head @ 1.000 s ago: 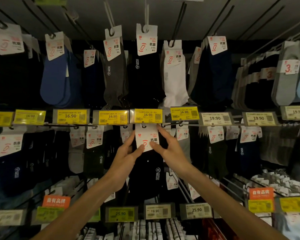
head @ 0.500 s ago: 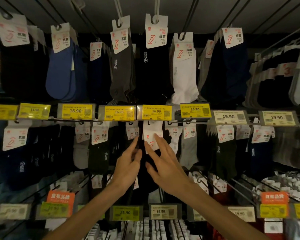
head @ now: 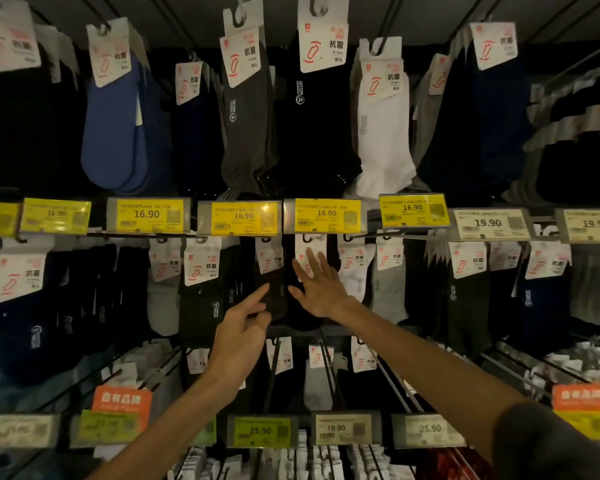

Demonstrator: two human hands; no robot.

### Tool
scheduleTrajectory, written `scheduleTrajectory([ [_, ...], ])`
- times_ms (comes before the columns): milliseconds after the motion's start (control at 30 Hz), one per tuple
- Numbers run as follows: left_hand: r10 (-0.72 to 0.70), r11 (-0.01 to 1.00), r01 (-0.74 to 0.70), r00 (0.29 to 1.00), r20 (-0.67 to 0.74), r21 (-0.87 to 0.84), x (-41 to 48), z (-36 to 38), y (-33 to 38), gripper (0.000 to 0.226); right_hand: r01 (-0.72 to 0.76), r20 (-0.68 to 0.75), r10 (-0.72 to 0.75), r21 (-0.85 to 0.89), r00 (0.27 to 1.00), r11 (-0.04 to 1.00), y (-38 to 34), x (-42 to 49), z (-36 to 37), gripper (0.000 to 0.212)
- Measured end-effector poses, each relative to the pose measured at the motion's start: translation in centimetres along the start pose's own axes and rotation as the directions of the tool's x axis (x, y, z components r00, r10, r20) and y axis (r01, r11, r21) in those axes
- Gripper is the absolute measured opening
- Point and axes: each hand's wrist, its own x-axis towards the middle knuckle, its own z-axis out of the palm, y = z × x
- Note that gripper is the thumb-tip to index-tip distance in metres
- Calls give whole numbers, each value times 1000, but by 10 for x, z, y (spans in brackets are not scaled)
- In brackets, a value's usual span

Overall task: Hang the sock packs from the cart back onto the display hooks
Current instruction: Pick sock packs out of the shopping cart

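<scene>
A black sock pack hangs in the middle row, its white header card point(head: 311, 244) on a hook just under a yellow 16.90 price tag point(head: 327, 216). My right hand point(head: 321, 289) lies over the card's lower part with straight, spread fingers and holds nothing. My left hand point(head: 243, 327) is lower and to the left. Its index finger reaches toward the dark sock body point(head: 278, 303), the other fingers are loosely bent, and it holds nothing. The cart is out of view.
Rows of sock packs on hooks fill the wall: blue point(head: 118, 126), grey point(head: 246, 133) and white point(head: 383, 133) above, mostly dark ones beside my hands. Price tag rails point(head: 146, 214) cross the display. Long bare hook rods point(head: 326, 368) stick out below, above the 25.90 tag point(head: 260, 431).
Both hands pinched the pack's header card at the hook a second ago. They have let go and dropped slightly, and the pack hangs on its own.
</scene>
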Motion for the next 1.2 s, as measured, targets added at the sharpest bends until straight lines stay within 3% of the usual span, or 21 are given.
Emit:
scheduleTrajectory([
  [200,44,999,-44,996,79,-1,-11,6,-1,49,-27,206,33,-34,978,999,16,39,-7,78],
  [367,79,996,-83,991,104,34,-8,1,2,50,-32,233,41,-43,972,999,10,50,-6,86],
  [533,40,998,-43,996,82,35,-13,-5,3,42,-9,214,6,12,977,1000,4,33,-13,82],
  [633,24,1000,-26,992,124,15,-25,-13,2,31,28,109,-55,238,992,971,-11,-4,-16,70],
  [733,-32,999,36,982,184,-19,-51,-16,-8,28,120,-115,-71,501,991,857,-30,-71,-15,44],
  [833,-100,995,102,978,184,-4,-87,-13,-35,26,258,-357,-49,568,933,782,-44,-160,-2,27],
  [900,-132,991,134,977,166,-5,-116,-10,-59,28,309,-408,-57,585,911,750,-51,-219,14,24],
  [1033,-219,974,224,963,158,-14,-174,0,-113,27,254,-306,-40,701,951,666,-59,-307,68,22],
  [1200,-328,942,335,925,191,-8,-244,23,-183,25,-33,51,-9,763,999,646,-66,-385,172,23],
])
